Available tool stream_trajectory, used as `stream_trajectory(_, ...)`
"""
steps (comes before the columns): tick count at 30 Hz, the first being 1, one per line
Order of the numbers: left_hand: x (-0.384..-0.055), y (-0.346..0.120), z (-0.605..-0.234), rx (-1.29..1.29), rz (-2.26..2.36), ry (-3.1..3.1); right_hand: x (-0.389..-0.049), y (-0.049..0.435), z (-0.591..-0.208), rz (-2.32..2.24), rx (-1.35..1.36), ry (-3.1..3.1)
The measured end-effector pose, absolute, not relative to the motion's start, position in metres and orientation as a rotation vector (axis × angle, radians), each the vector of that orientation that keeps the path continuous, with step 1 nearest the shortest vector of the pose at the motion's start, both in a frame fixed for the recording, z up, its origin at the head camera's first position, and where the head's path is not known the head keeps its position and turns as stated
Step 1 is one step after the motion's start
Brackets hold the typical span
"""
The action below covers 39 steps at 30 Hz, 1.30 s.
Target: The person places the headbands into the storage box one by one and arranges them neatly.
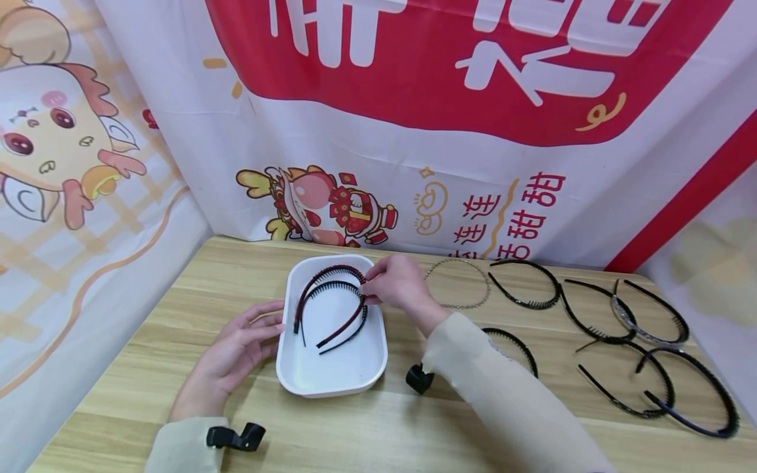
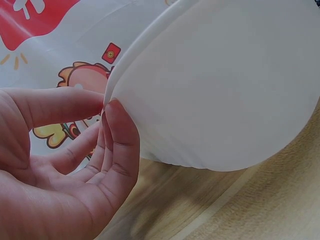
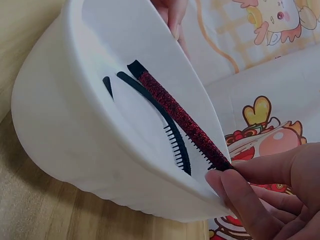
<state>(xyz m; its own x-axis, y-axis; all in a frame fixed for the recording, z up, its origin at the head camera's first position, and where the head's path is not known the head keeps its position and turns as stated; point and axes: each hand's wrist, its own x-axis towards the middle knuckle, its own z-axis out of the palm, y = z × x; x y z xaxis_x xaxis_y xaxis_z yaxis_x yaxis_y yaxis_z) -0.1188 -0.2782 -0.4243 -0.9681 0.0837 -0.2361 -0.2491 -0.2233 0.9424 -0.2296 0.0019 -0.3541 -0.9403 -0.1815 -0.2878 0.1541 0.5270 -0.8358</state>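
A white plastic tub (image 1: pixel 331 381) stands on the wooden table in front of me. My left hand (image 1: pixel 245 345) is at its left side; in the left wrist view, thumb and fingers pinch the rim (image 2: pixel 116 75). Over the tub's right side, my right hand (image 1: pixel 397 282) pinches a dark red glittery headband (image 3: pixel 180 115) between thumb and fingers. That headband has small teeth inside and black tips, and it lies within the tub's outline. Beneath it is a thin black toothed headband (image 3: pixel 177 145), also in the tub.
Several more headbands lie right of the tub: a thin gold wavy one (image 1: pixel 458 307), a black one (image 1: pixel 535 305), a silvery one (image 1: pixel 662 340) and a dark one (image 1: pixel 706 432). My right sleeve (image 1: pixel 497 387) partly covers another black headband (image 1: pixel 526 351). A printed cloth (image 1: pixel 414 190) hangs behind the table.
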Motion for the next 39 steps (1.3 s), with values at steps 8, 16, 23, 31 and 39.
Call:
stream_trajectory(8,-0.119,-0.278,-0.424,-0.226,2.291,1.810,-0.229,-0.005,-0.354,-1.277,-0.080,2.480)
stream_trajectory(16,-0.119,-0.278,-0.423,-0.228,2.284,1.815,-0.229,-0.007,-0.353,-1.233,-0.100,2.494)
stream_trajectory(23,-0.118,-0.277,-0.422,-0.226,2.291,1.809,-0.229,-0.008,-0.351,-1.207,-0.128,2.517)
stream_trajectory(31,-0.118,-0.277,-0.421,-0.236,2.290,1.805,-0.229,-0.009,-0.350,-1.200,-0.135,2.528)
stream_trajectory(39,-0.119,-0.277,-0.422,-0.236,2.289,1.804,-0.229,-0.009,-0.348,-1.143,-0.124,2.547)
